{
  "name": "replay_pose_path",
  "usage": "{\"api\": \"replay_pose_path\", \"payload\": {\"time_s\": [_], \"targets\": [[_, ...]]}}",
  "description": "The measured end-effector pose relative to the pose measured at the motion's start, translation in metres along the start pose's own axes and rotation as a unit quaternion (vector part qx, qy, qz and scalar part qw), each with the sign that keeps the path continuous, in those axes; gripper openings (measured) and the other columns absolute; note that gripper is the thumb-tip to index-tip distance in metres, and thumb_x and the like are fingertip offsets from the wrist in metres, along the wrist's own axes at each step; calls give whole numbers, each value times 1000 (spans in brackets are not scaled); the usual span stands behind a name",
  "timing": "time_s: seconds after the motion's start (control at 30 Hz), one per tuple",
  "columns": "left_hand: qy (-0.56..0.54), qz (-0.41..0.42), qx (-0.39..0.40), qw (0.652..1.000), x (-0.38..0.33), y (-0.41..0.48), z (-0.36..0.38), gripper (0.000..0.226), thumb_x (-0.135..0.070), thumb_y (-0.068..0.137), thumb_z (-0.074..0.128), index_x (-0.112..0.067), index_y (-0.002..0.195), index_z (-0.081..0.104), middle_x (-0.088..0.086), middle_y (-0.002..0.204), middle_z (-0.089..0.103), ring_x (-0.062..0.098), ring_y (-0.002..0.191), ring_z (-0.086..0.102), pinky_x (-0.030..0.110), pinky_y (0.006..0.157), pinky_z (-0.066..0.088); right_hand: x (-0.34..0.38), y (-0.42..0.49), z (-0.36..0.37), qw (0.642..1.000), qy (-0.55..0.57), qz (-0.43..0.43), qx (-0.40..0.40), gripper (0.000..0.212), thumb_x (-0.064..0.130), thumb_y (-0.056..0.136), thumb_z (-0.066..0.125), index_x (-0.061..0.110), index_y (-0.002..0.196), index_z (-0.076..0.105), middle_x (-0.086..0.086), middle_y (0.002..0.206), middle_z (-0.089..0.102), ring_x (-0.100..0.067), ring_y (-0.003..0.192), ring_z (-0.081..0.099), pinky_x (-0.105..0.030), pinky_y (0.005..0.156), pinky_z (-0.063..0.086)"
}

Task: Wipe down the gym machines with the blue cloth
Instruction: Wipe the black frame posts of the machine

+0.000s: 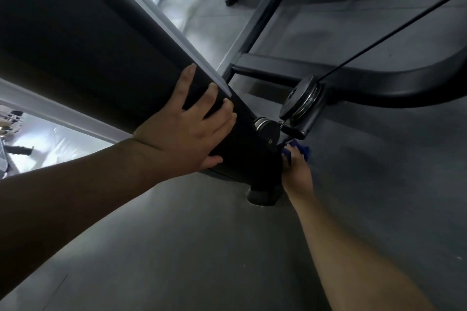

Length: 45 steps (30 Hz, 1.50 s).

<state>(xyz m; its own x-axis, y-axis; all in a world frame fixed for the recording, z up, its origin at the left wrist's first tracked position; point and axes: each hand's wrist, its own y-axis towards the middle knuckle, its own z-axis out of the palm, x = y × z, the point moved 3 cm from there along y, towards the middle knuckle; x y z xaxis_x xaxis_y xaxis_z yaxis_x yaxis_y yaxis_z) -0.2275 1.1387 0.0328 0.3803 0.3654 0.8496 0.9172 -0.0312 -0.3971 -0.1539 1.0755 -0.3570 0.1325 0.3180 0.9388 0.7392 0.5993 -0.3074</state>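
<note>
Fingers (185,81) spread, left hand (182,134) presses the machine (101,58); right hand (297,174) clutches blue cloth (304,150) (beside pulley (300,98)).

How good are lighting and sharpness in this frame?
Head view: dim, column nearly black; floor glares at upper left; wide-angle makes the left forearm loom; cloth at right hand small, shadowed; left hand fairly sharp.

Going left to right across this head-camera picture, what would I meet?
left hand → machine foot → right hand gripping the blue cloth → black cable
</note>
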Motion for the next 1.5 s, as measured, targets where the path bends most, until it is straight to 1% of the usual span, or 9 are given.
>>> {"api": "replay_pose_path", "payload": {"time_s": [0.2, 0.33, 0.47, 0.6, 0.67, 0.83, 1.13, 1.3, 1.5], "targets": [[0, 1, 3, 1000, 0, 1, -3, 92, -79, 103, 36, -11, 165, 38, 18, 163, 44, 51, 151, 37, 86, 121, -3, 51, -61, -6, 981, 179, -2, -73, 29, 47, 112, 51, 42, 139, 61, 22, 117, 71, 1, 108, 67, -15, 89, 49], [8, -5, 11, 1000, -1, 1, -4, 92, -80, 102, 37, -13, 165, 40, 16, 164, 45, 50, 151, 37, 85, 122, -3, 94, -83, 12, 964, 241, 0, -113, 44, 50, 113, 48, 38, 155, 53, 10, 147, 65, -7, 134, 61, -34, 116, 50], [8, -3, 29, 1000, -1, 2, -4, 94, -82, 100, 34, -15, 166, 36, 15, 166, 40, 49, 153, 33, 84, 121, -6, 131, -106, 23, 956, 251, 1, -149, 54, 44, 114, 50, 24, 163, 46, 5, 166, 50, -4, 152, 42, -22, 128, 31], [7, 1, 43, 999, -3, 2, -5, 94, -82, 100, 31, -18, 168, 32, 15, 169, 36, 49, 155, 30, 84, 121, -6, 168, -116, 11, 954, 248, -106, -132, 52, 59, 112, 48, 34, 157, 49, 4, 145, 66, -15, 130, 66, -34, 112, 54], [8, 1, 48, 999, -3, 1, -7, 94, -82, 100, 33, -18, 169, 30, 14, 170, 35, 49, 155, 29, 84, 120, -9, 183, -96, -6, 954, 215, -145, -151, 41, 50, 113, 50, 30, 147, 57, 9, 135, 68, -4, 121, 66, -26, 107, 53], [-10, 1, 68, 998, -2, 3, -13, 95, -83, 100, 32, -19, 171, 24, 14, 172, 29, 48, 158, 23, 84, 121, -10, 161, -37, -36, 984, 73, -125, -105, 29, 56, 111, 42, 35, 120, 60, 13, 102, 67, -8, 93, 64, -47, 90, 56], [-40, -32, 59, 997, 11, -4, -32, 82, -66, 107, 32, -13, 170, 27, 11, 171, 36, 36, 161, 28, 72, 129, -3, 229, -68, -31, 952, 164, -235, -103, 29, 49, 115, 48, 25, 122, 64, 8, 101, 69, -7, 91, 66, -36, 86, 55], [-47, -81, 10, 996, 48, -32, -51, 65, -55, 110, 42, -13, 159, 53, 19, 163, 51, 40, 155, 42, 66, 131, 12, 225, -76, -27, 968, 209, -111, -85, 33, 55, 112, 41, 31, 108, 64, 10, 95, 69, -5, 88, 65, -45, 89, 55], [-26, -88, -2, 996, 89, -42, -59, 62, -49, 114, 39, -6, 157, 50, 24, 159, 52, 45, 150, 43, 62, 131, 20, 311, -90, -39, 912, 266, -303, -78, 33, 37, 118, 39, 22, 105, 65, 8, 94, 65, -18, 90, 64, -41, 85, 51]]}}
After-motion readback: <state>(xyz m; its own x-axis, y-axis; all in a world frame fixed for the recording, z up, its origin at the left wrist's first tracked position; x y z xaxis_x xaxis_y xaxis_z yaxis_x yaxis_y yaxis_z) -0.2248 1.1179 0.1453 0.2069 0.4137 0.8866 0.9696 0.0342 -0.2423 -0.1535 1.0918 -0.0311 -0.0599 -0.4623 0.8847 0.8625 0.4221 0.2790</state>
